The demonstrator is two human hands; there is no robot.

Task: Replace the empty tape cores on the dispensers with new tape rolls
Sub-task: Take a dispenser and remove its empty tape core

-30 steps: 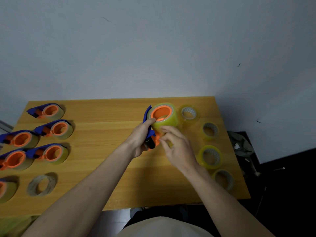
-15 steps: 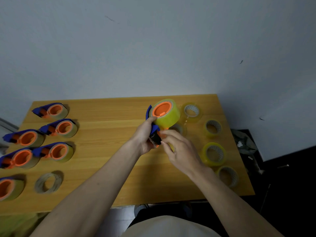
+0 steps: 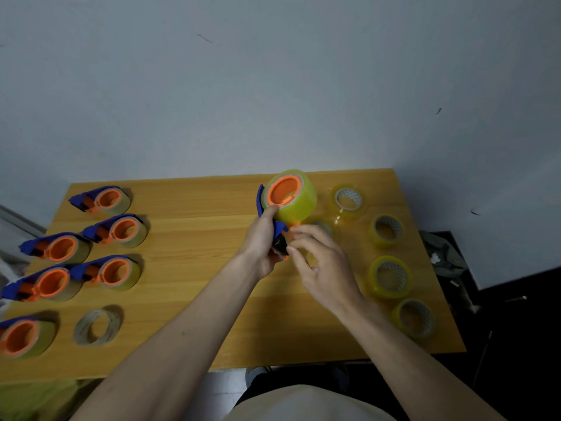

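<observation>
Wooden table (image 3: 194, 226) against grey wall (image 3: 243, 86), frame centre. Left hand (image 3: 261, 238) grip clamped on tape dispenser (image 3: 285, 205); right hand (image 3: 321, 265) grip pinching at its lower end.

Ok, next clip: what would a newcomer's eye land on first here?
Mid-table, the left hand grips a blue dispenser with an orange hub carrying a full yellow tape roll, while the right hand works at its lower end. Six loaded blue-and-orange dispensers cluster at the left, with loose yellow tape rolls at the right.
</observation>
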